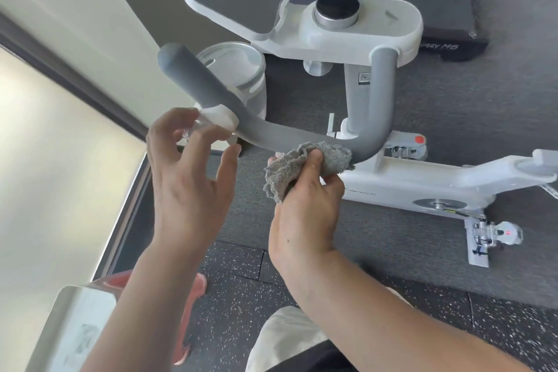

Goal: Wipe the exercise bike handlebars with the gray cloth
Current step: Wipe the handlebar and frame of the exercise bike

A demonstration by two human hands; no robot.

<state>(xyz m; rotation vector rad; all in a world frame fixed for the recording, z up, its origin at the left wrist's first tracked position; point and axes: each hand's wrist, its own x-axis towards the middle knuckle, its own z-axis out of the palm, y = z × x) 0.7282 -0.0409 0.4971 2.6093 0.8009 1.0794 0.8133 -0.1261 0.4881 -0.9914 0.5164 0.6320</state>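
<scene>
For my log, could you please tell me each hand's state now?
Left hand: open, holding nothing.
Right hand: grips the cloth against the handlebar.

**Room around the handlebar**

The gray handlebar runs free along its lower stretch, with open floor beneath it. On its left part a white clip rings the bar, and the left hand hangs just beside it, fingers spread. At the right bend the bunched gray cloth in the right hand fills the underside. Behind stand the bike's white post, the console and a white bucket.
</scene>
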